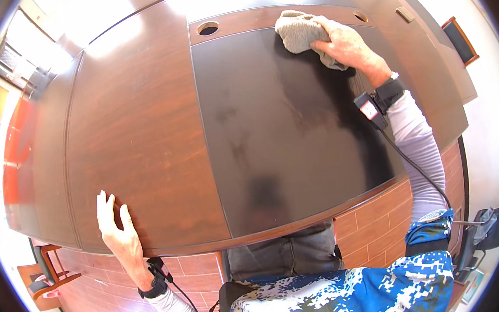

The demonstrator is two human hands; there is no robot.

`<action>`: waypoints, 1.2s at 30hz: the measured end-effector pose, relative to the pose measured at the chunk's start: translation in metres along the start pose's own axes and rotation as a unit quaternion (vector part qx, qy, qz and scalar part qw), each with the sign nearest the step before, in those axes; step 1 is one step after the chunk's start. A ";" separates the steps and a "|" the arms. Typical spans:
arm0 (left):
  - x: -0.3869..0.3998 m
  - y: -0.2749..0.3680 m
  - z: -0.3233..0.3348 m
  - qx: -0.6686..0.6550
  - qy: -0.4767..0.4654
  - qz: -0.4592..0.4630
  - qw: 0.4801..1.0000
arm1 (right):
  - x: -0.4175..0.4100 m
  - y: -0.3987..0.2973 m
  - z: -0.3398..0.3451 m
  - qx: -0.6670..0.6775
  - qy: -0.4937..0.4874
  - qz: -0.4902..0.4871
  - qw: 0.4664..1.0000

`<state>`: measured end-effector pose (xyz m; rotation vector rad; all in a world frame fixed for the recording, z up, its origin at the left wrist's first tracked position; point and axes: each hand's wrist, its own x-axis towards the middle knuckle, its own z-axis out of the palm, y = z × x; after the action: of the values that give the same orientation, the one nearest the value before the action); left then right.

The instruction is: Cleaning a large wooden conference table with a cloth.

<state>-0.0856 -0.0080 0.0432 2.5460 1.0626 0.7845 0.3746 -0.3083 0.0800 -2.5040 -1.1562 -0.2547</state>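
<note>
My right hand (348, 45) grips a folded grey-beige cloth (299, 31) near the far side of the table. The cloth lies against the dark inset panel (257, 146), by the reddish strip with the cable holes. My left hand (119, 230) holds nothing; its fingers are apart over the brown wooden tabletop (143, 142), close to the near edge. Whether the left palm rests on the wood I cannot tell. Darker smudges and streaks mark the black panel. Each wrist wears a black strap with a small cabled device (371, 110).
One round cable hole (208, 28) lies left of the cloth, another (360, 16) to its right. A small block-shaped object (405, 14) sits at the far right. Chairs (47, 271) (460, 41) stand on both sides. Brown tiled floor (369, 225) shows below the front edge.
</note>
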 end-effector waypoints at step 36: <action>0.007 -0.023 0.010 -0.003 0.027 0.051 0.998 | -0.136 -0.036 -0.044 0.002 -0.013 0.000 1.000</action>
<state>-0.0887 0.0119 0.0273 2.6059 0.9509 0.8853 0.2588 -0.3997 0.0866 -2.5111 -1.1665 -0.2205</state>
